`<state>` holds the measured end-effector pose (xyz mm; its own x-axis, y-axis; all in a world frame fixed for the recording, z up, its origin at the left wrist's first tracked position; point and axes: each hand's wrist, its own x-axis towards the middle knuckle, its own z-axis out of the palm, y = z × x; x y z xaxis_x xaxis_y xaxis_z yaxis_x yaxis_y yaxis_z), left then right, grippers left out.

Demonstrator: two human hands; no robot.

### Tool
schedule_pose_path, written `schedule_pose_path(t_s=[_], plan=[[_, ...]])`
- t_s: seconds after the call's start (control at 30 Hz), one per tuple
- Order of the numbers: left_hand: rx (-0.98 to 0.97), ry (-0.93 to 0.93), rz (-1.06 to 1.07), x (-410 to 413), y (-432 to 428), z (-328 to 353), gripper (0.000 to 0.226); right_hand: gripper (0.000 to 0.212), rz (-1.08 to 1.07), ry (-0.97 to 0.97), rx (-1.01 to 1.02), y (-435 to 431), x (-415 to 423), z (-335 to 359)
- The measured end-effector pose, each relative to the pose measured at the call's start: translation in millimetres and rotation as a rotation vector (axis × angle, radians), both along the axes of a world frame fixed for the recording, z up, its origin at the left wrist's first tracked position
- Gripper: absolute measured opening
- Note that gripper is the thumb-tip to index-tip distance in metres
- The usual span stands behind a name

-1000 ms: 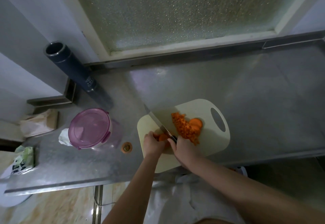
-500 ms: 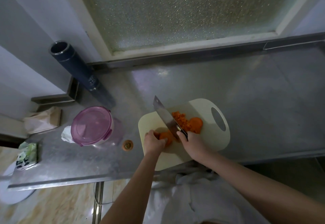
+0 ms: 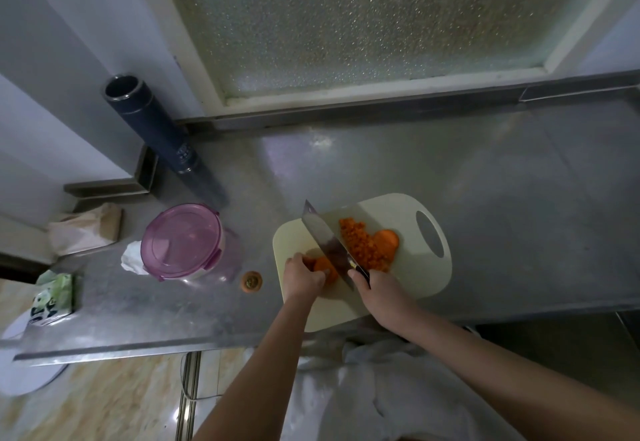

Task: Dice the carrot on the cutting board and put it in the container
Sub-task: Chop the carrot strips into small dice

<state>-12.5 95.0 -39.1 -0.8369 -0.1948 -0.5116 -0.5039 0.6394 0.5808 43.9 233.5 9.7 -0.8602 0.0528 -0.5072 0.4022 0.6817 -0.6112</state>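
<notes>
Half done at best, judging from the head view: a pile of diced carrot (image 3: 360,246) sat on the cutting board (image 3: 408,288) beside a thick uncut slice (image 3: 386,240). The left hand (image 3: 303,276) was curled over another carrot chunk (image 3: 325,266), pinning it down, and the right hand (image 3: 379,290) was wrapped round the handle of the knife (image 3: 329,245), blade angled against that chunk. The container (image 3: 230,260) stood well left on the counter (image 3: 485,198) with its purple lid (image 3: 180,236) on, so nothing looked transferred yet

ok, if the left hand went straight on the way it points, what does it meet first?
The left hand grips the carrot chunk; straight on, it would likely meet the cleaver just beyond, though the blade's height is unclear.
</notes>
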Motion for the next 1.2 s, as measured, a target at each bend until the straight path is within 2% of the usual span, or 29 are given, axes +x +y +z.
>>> schedule_pose_path(t_s=[0.47, 0.67, 1.2], plan=[[-0.001, 0.015, -0.015, 1, -1, 2, 0.027, 0.041, 0.050, 0.039, 0.039, 0, 9, -1], [0.017, 0.017, -0.005, 1, -1, 0, 0.024, 0.047, 0.066, 0.096, 0.182, -15, 5, -2], [-0.001, 0.065, -0.036, 1, -2, -7, 0.016, 0.045, 0.086, 0.089, 0.225, -30, -10, -18]])
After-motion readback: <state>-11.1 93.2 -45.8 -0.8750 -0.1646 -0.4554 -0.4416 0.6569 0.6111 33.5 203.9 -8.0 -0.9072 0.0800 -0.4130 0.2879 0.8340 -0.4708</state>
